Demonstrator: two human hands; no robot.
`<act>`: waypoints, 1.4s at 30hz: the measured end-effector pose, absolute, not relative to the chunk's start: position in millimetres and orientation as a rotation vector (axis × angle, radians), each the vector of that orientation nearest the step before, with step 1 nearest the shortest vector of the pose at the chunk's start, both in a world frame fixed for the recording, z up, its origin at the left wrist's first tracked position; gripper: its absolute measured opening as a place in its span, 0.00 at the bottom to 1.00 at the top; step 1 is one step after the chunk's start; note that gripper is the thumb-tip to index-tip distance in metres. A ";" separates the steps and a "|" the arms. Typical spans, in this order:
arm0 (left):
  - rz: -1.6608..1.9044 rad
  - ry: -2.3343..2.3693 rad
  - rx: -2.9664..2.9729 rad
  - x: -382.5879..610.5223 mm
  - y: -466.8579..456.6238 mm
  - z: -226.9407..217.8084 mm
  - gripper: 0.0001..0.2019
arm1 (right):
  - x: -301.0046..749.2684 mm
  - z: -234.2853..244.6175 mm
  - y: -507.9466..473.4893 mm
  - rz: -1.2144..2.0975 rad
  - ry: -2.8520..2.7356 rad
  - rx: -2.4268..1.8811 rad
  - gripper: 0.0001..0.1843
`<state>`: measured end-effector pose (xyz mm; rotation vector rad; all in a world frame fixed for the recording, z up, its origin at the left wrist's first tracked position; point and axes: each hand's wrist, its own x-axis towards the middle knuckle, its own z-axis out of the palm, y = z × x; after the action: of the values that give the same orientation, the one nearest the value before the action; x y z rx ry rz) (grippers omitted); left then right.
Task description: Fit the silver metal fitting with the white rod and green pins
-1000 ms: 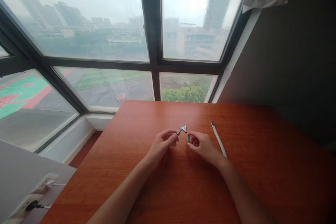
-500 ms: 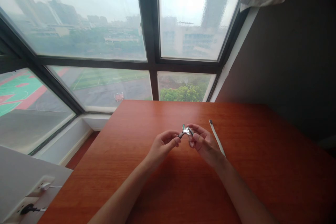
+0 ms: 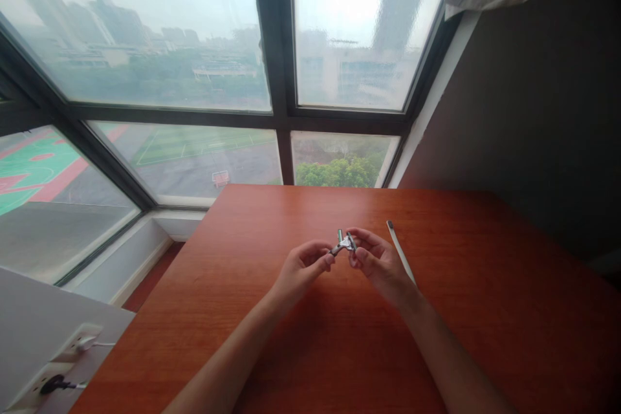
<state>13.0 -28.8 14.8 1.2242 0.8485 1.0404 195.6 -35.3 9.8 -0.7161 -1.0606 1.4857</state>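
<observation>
My left hand (image 3: 299, 269) pinches the lower end of a small silver metal piece with a T-shaped head (image 3: 343, 242), held just above the wooden table (image 3: 485, 310). My right hand (image 3: 376, 262) meets it from the right, fingertips closed on the piece's head. A small green part seen earlier in the right hand is hidden now. Both forearms reach in from the bottom edge.
A thin white stick with a dark tip (image 3: 400, 251) lies on the table just right of my right hand. A large window (image 3: 272, 77) rises behind the table's far edge. A dark wall (image 3: 533, 110) stands on the right. A white power strip with plugs (image 3: 53, 369) sits at lower left.
My right hand has moved left from a small gap and closed its fingertips on the metal piece's head. The left hand has kept its hold.
</observation>
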 end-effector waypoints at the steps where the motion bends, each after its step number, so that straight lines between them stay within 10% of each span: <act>1: 1.041 0.848 1.224 13.0 -28.8 15.3 0.16 | 196.4 9.7 -35.1 1.485 -1.068 -0.714 0.20; 42: 1.087 0.848 1.181 12.9 -33.4 19.5 0.13 | 208.3 10.9 -36.3 1.397 -1.226 -0.768 0.24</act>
<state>12.9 -33.4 19.5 1.1807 0.8478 1.0873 208.3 -36.3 10.9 -0.7684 -1.2256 1.3972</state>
